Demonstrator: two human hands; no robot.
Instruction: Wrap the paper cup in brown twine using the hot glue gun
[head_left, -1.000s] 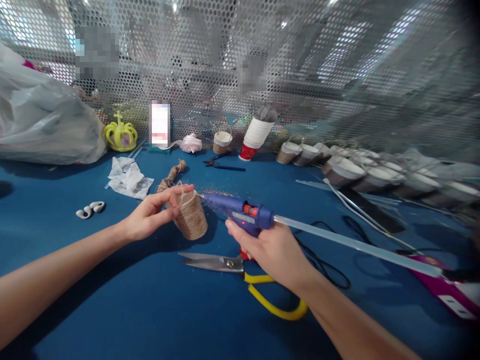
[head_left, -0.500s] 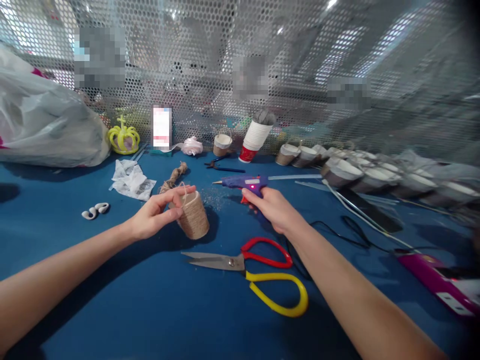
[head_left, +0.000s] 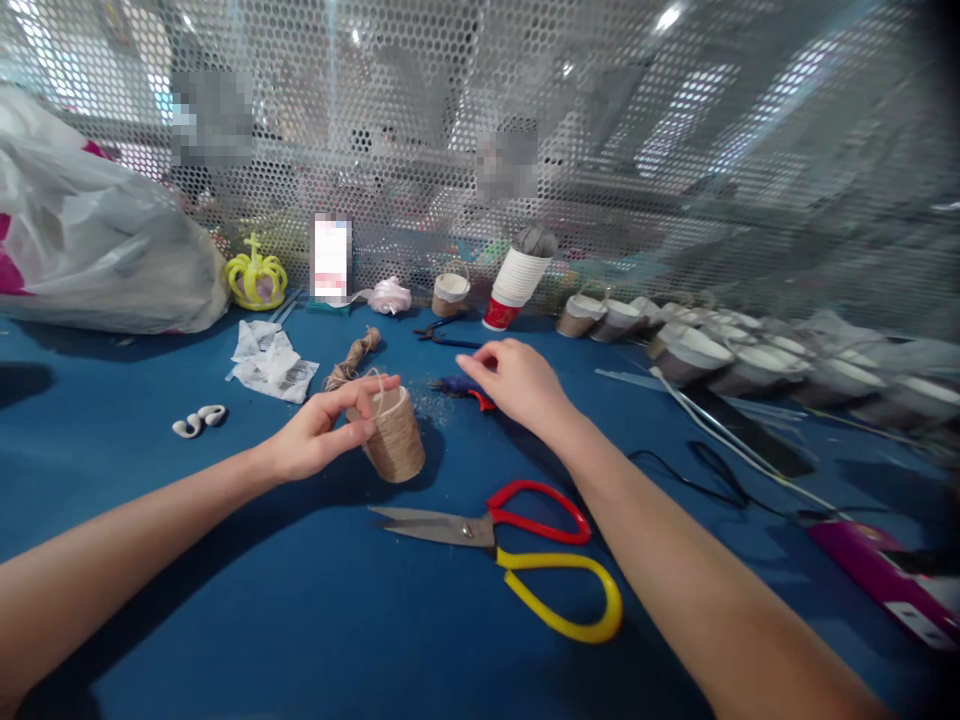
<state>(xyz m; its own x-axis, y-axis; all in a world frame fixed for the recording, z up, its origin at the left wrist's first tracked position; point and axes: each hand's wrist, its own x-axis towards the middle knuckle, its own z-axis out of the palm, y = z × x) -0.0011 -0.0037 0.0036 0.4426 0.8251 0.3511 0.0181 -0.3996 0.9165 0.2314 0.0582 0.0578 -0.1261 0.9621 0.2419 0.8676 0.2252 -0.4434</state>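
Observation:
My left hand (head_left: 319, 430) is closed at the rim of a twine-wrapped cup (head_left: 397, 445), which tilts a little above the blue table. A loose loop of twine (head_left: 379, 388) rises by its fingertips. My right hand (head_left: 521, 390) hovers over the purple glue gun (head_left: 456, 385), its fingers loosely curled, thumb apart, and nothing seen in them. The gun lies on the table with its red trigger (head_left: 481, 401) showing; the hand hides its rear. Large scissors (head_left: 472, 532) with one red and one yellow handle lie half open in front.
A twine bundle (head_left: 354, 358), white cloth scraps (head_left: 274, 362) and white earbuds (head_left: 199, 420) lie left. Pliers (head_left: 446, 338) and stacked paper cups (head_left: 517, 285) are behind. Several lined cups (head_left: 694, 352), a dark phone (head_left: 757, 435), cables and a magenta power strip (head_left: 881, 575) occupy the right.
My right hand has set the glue gun down on the table and let go of it. The left hand and the twine-wrapped cup have hardly moved.

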